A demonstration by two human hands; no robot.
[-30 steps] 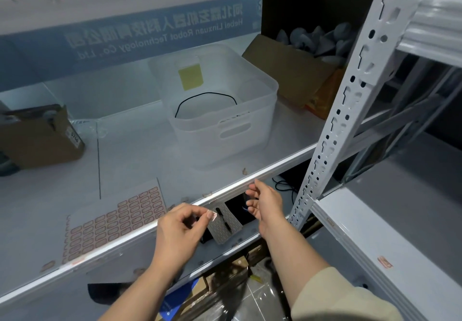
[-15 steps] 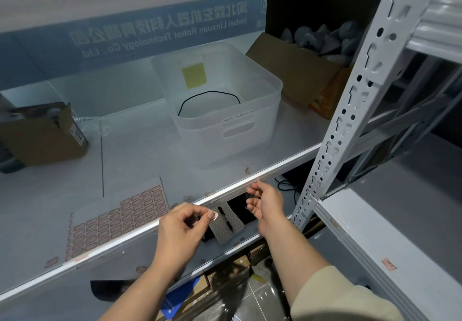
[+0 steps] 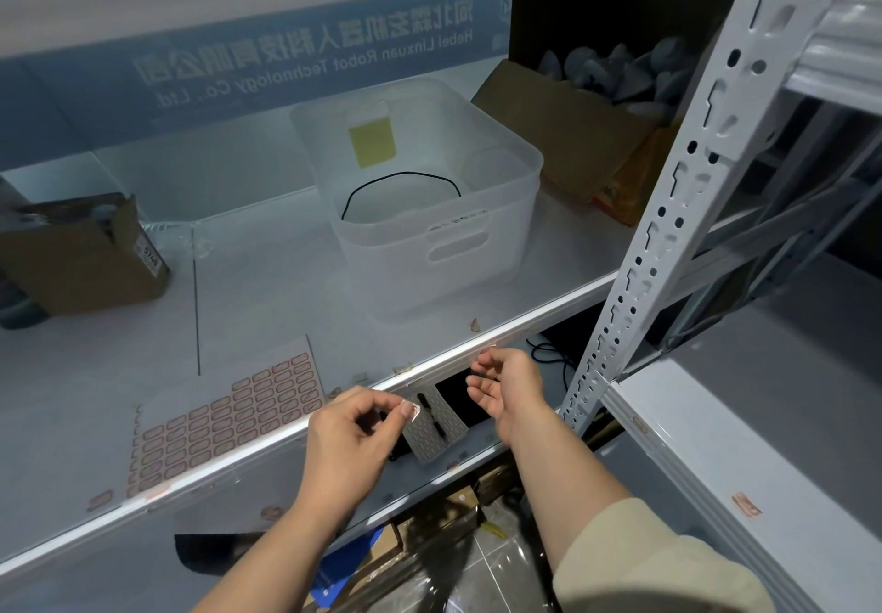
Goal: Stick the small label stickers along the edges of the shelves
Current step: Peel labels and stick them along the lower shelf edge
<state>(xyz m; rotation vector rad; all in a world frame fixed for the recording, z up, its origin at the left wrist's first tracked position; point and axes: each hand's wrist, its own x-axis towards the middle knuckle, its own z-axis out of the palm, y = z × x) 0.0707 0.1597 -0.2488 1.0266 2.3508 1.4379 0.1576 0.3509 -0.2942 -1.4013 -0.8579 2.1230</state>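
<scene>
The left hand [image 3: 351,440] pinched a small label sticker [image 3: 411,411] between thumb and forefinger; it was a pale, rounded slip with a reddish outline, held just below the front edge of the shelf [image 3: 477,350] and apart from it; the right hand [image 3: 506,386] hovered just beside that edge with fingers loosely curled and spread, holding nothing. A sticker sheet [image 3: 224,426] lay flat on the shelf close to the front lip, rows of red-outlined labels on it, some spaces near its top left bare; several stickers already sat along the edge, one [image 3: 474,325] on the shelf top near the translucent bin [image 3: 429,211]. The stretch of edge between the hands and the perforated upright [image 3: 668,211] looked unobstructed; a cardboard box [image 3: 81,259] stood well back at the left; another sticker [image 3: 746,503] sat on the neighbouring shelf at the right.
</scene>
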